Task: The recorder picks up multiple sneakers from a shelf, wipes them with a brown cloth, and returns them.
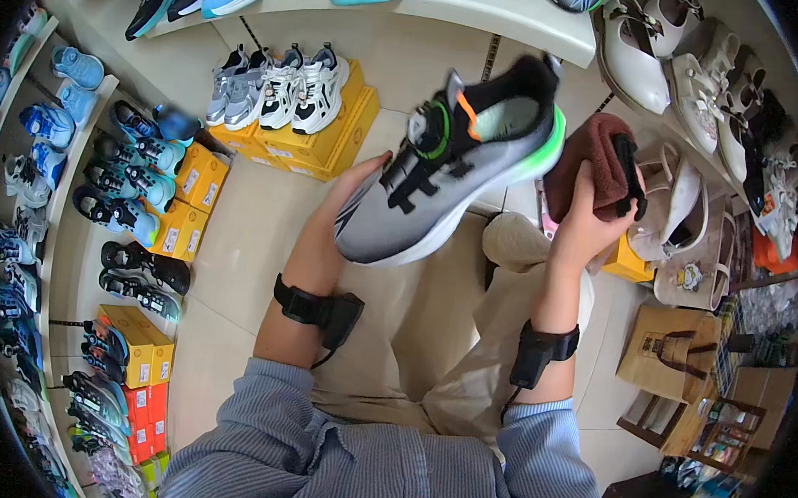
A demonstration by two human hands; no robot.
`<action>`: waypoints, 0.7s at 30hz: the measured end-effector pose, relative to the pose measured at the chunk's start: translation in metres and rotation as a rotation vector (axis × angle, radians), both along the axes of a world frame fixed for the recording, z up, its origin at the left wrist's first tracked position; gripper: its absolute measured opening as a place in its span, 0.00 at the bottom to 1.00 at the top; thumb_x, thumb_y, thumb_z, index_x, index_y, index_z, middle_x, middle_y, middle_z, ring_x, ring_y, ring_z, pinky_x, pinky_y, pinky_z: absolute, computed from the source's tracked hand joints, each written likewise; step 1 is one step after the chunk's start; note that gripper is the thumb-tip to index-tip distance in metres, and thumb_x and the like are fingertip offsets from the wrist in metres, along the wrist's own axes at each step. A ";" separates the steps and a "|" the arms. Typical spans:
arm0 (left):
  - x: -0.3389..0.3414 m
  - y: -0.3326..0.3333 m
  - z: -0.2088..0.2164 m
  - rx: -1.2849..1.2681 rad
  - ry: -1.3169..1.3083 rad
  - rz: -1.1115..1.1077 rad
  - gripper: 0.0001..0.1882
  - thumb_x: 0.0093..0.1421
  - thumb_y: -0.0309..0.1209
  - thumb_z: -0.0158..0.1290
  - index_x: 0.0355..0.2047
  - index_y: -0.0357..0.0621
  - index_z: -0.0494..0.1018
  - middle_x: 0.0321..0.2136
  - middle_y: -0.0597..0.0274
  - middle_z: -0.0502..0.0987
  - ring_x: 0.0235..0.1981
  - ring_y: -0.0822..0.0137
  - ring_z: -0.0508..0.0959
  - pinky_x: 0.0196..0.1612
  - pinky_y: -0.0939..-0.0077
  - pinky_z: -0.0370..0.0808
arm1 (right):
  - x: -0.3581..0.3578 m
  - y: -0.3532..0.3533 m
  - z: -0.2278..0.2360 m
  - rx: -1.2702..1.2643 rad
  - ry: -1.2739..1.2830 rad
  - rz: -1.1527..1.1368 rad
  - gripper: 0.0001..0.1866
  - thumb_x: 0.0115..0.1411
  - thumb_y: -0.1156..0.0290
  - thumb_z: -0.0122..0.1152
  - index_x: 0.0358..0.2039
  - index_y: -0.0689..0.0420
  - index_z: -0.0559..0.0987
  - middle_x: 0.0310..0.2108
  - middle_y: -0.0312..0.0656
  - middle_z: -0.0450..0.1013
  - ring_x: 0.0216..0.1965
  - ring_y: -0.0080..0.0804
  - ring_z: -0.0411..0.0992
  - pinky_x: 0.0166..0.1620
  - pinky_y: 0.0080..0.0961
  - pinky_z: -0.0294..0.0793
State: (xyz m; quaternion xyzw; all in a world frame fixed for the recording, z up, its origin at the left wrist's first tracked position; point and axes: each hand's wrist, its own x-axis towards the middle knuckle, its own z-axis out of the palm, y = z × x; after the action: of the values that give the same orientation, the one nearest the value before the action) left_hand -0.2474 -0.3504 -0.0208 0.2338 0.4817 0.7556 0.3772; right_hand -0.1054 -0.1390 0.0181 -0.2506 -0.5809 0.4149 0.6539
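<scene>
A grey-and-black sneaker [421,204] with a dial closure, an orange tab and a bright green heel is held up before me, tilted with its toe toward the lower left. My left hand [360,174] grips it from behind, most of the fingers hidden by the shoe. In my right hand [596,216] is a thick reddish-brown fuzzy cloth pad [592,165] with a black strap-like part on its right side; my fingers are closed round its lower part. The pad is just right of the sneaker's heel; whether they touch I cannot tell.
White and grey sneakers [303,94] stand on yellow shoeboxes [357,121] ahead. A shelf [78,148] of sneakers runs along the left, with more shoes and boxes beside it. Another shelf [490,10] curves across the top. Pale shoes, bags and a wooden stool [683,422] are at right.
</scene>
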 end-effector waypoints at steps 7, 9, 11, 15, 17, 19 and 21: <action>-0.026 0.009 0.001 -0.211 -0.561 0.022 0.12 0.57 0.34 0.46 0.37 0.40 0.73 0.31 0.61 0.77 0.30 0.71 0.76 0.35 0.81 0.73 | -0.005 0.004 0.000 0.213 -0.116 0.098 0.26 0.42 0.82 0.62 0.45 0.62 0.66 0.43 0.43 0.65 0.45 0.31 0.66 0.50 0.24 0.62; -0.009 0.014 0.033 -0.157 -0.597 -0.016 0.13 0.57 0.34 0.46 0.37 0.40 0.72 0.31 0.60 0.77 0.31 0.71 0.76 0.35 0.81 0.73 | -0.006 0.005 -0.002 0.233 -0.157 0.066 0.26 0.40 0.82 0.62 0.44 0.61 0.68 0.42 0.42 0.66 0.44 0.31 0.66 0.49 0.23 0.63; 0.004 0.018 0.050 -0.167 -0.487 0.062 0.12 0.55 0.38 0.49 0.33 0.43 0.72 0.28 0.61 0.77 0.26 0.69 0.77 0.32 0.78 0.74 | -0.008 0.000 0.000 0.178 -0.125 0.076 0.25 0.39 0.83 0.61 0.42 0.61 0.69 0.40 0.42 0.67 0.44 0.30 0.66 0.48 0.22 0.63; 0.015 0.009 0.045 -0.219 -0.097 0.221 0.12 0.56 0.37 0.48 0.34 0.42 0.72 0.29 0.60 0.77 0.27 0.69 0.77 0.34 0.78 0.73 | -0.011 0.000 0.000 0.206 -0.120 0.068 0.26 0.40 0.83 0.61 0.44 0.61 0.68 0.40 0.42 0.67 0.43 0.30 0.66 0.48 0.22 0.63; -0.001 -0.003 0.009 -0.034 0.149 0.067 0.21 0.56 0.17 0.42 0.51 0.36 0.59 0.48 0.54 0.66 0.46 0.71 0.69 0.49 0.79 0.66 | -0.015 -0.004 0.000 0.201 -0.115 0.036 0.28 0.39 0.83 0.61 0.45 0.62 0.67 0.39 0.42 0.67 0.43 0.30 0.66 0.48 0.22 0.63; 0.009 -0.003 0.014 -0.047 0.287 0.123 0.19 0.57 0.18 0.41 0.50 0.36 0.61 0.47 0.54 0.68 0.45 0.71 0.70 0.48 0.79 0.67 | -0.017 -0.009 0.002 0.132 -0.091 0.049 0.30 0.38 0.82 0.62 0.46 0.62 0.66 0.40 0.43 0.67 0.42 0.30 0.66 0.48 0.22 0.63; 0.007 0.001 0.017 -0.059 0.424 0.178 0.17 0.57 0.20 0.41 0.48 0.36 0.63 0.46 0.54 0.69 0.44 0.71 0.71 0.47 0.79 0.68 | -0.017 -0.008 0.002 0.064 -0.069 0.061 0.32 0.37 0.81 0.63 0.47 0.62 0.66 0.40 0.43 0.67 0.42 0.30 0.67 0.48 0.22 0.64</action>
State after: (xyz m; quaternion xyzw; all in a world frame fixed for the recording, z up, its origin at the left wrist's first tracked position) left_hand -0.2406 -0.3492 -0.0034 0.3327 0.5908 0.7054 0.2065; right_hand -0.1225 -0.1474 0.0196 -0.2260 -0.6234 0.4067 0.6284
